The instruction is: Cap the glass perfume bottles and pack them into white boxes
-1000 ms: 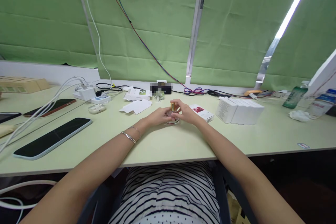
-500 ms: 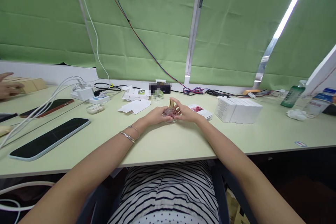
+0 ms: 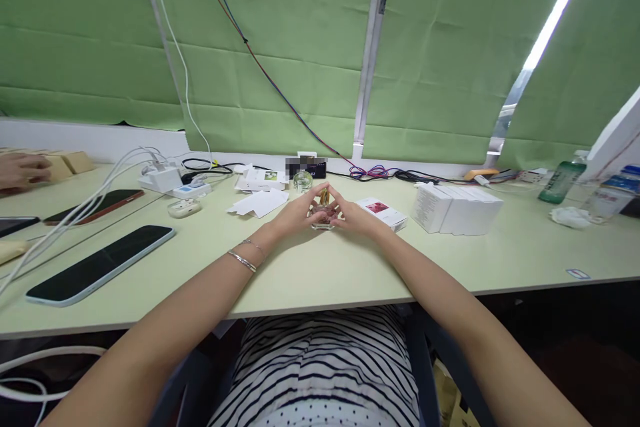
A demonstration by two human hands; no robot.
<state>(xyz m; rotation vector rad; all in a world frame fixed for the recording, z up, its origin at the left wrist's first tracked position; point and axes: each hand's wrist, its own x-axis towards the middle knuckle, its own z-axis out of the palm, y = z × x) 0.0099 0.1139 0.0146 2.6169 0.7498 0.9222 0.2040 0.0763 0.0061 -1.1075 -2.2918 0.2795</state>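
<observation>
A squat glass bottle (image 3: 324, 219) with pinkish-red contents and a gold neck (image 3: 325, 197) stands upright on the table in front of me. My left hand (image 3: 301, 209) curves around its left side, thumb against the glass. From the right, my right hand (image 3: 349, 213) holds the other side, and its raised forefinger meets the left fingers by the gold top. Just behind my hands sits a round clear-green glass piece (image 3: 303, 180). A white box with a red picture (image 3: 383, 213) lies right of my right hand.
Unfolded white cartons (image 3: 259, 202) lie at left-centre. Several white boxes (image 3: 457, 209) stand in a row on the right, with a green bottle (image 3: 563, 180) beyond. A phone (image 3: 103, 263), earbud case (image 3: 184, 207) and cables are left. Another person's hand (image 3: 23, 172) rests at far left.
My left fingers have risen from the bottle's side toward its gold top, meeting my right fingers. The other person's hand has shifted slightly. The view has turned a little.
</observation>
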